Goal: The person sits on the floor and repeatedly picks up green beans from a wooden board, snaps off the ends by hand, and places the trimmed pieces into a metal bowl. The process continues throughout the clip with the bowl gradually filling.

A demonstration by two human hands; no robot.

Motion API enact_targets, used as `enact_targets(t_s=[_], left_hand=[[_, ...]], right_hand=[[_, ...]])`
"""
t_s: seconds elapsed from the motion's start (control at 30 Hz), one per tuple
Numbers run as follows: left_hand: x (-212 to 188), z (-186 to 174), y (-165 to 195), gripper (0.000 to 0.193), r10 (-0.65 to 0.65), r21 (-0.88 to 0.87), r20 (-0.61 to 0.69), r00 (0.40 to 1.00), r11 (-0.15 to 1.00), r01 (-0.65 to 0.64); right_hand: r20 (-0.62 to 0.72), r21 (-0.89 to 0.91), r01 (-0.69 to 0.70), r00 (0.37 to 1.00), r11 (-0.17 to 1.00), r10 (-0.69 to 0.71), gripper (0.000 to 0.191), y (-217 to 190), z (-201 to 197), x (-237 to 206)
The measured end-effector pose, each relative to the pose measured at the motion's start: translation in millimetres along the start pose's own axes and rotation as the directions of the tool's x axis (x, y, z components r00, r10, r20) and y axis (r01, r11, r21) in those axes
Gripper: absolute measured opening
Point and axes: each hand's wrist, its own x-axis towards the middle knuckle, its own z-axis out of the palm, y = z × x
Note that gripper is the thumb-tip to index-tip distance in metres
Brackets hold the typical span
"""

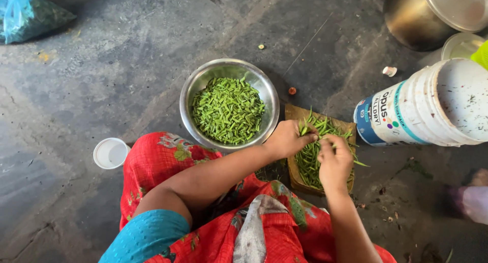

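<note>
Here steel bowl [269,98] holds cut beans [227,109]; tub's [406,115] contents perhaps hidden.

One head-worn camera looks steeply down — close above the lap and the floor [101,90].

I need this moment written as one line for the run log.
left hand: on green beans | right hand: on green beans | beans on wooden board | steel bowl: cut beans, left of board
</note>
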Motion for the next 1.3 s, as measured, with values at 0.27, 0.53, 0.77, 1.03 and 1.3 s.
enact_targets(t_s=[0.27, 0.53, 0.77, 1.03, 1.3], left_hand=[[-10.4, -1.5, -1.2, 0.023, -0.109, -0.242, -0.063, 0.992, 0.966, 0.091], [-8.4, -1.1, 3.7, 0.027, -0.052, -0.231, -0.089, 0.995, 0.972, 0.030], [5.7, 6.8, -29.1, 0.038, -0.117, -0.192, -0.101, 0.988, 0.977, 0.096], [-3.8, 20.7, -76.2, 0.046, -0.285, -0.210, -0.053, 0.957, 0.940, 0.268], [1.3, 21.4, -73.5, 0.051, -0.275, -0.048, 0.001, 0.961, 0.960, 0.275]], right_hand=[[0.167, 0.541, -0.284, 0.959, 0.792, 0.230, 0.011, 3.5, -14.8, 9.3], [0.306, 0.626, -0.356, 0.931, 0.694, 0.201, 0.014, 1.3, 4.0, -0.3], [0.263, 0.281, -0.351, 0.923, 0.893, 0.280, 0.011, -7.4, 14.0, 23.9], [0.348, -0.094, 0.115, 0.934, 0.989, -0.075, 0.036, -74.2, 88.3, 83.0], [0.561, -0.670, 0.501, 0.825, 0.548, -0.069, 0.033, -104.9, 102.5, 38.7]])
